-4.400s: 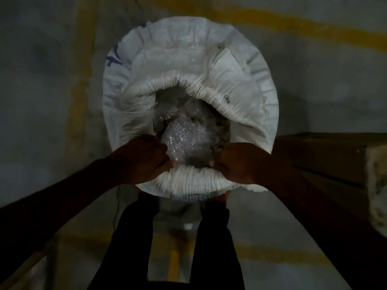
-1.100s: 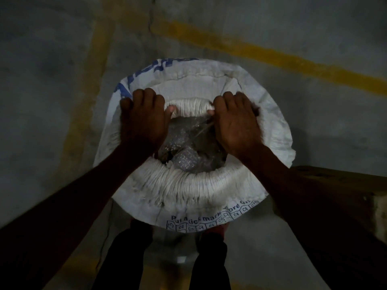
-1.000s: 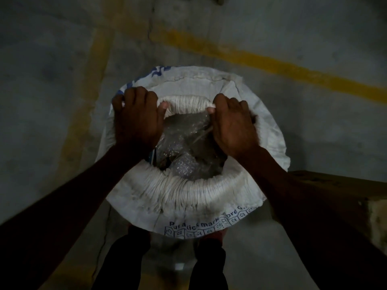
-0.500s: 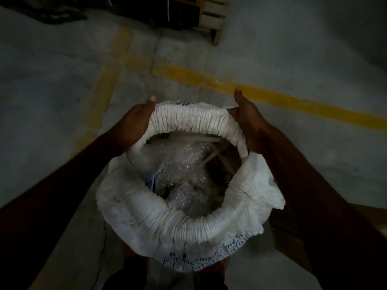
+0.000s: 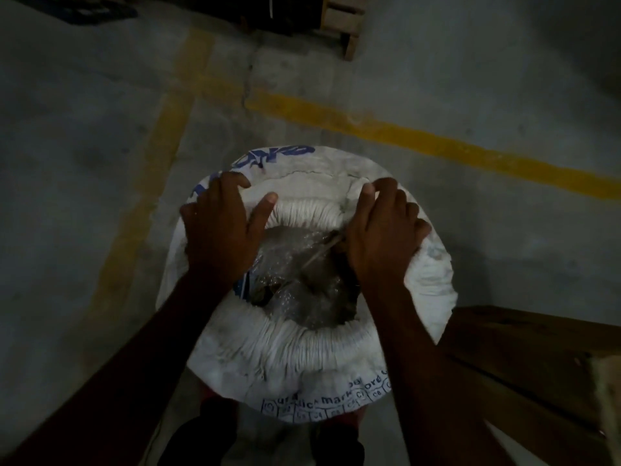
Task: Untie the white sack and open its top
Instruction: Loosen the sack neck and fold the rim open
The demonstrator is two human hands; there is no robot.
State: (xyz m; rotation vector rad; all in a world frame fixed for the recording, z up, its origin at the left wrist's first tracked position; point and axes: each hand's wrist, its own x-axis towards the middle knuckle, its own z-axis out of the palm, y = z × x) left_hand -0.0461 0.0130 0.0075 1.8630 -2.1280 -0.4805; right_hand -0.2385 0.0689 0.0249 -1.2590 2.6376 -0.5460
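Observation:
The white sack [image 5: 302,361] stands on the concrete floor right in front of me, its top wide open and its rim rolled outward into a thick pleated collar. Blue lettering shows on its far and near sides. Inside lies crumpled clear plastic [image 5: 302,297] with dark bits. My left hand [image 5: 220,230] lies palm down over the left part of the rolled rim, fingers spread over the edge. My right hand [image 5: 381,237] presses on the right part of the rim, thumb hooked on the far fold.
Yellow painted lines [image 5: 369,129] cross the grey floor beyond the sack. A wooden pallet or crate [image 5: 537,364] sits close on the right. More wooden pallet pieces [image 5: 342,25] stand at the far top. My dark trouser legs [image 5: 208,432] are just below the sack.
Half a second ago both hands gripped the far rim from outside with thumbs up; now they lie palm down on the rim's sides. The sack's collar sits flatter and wider.

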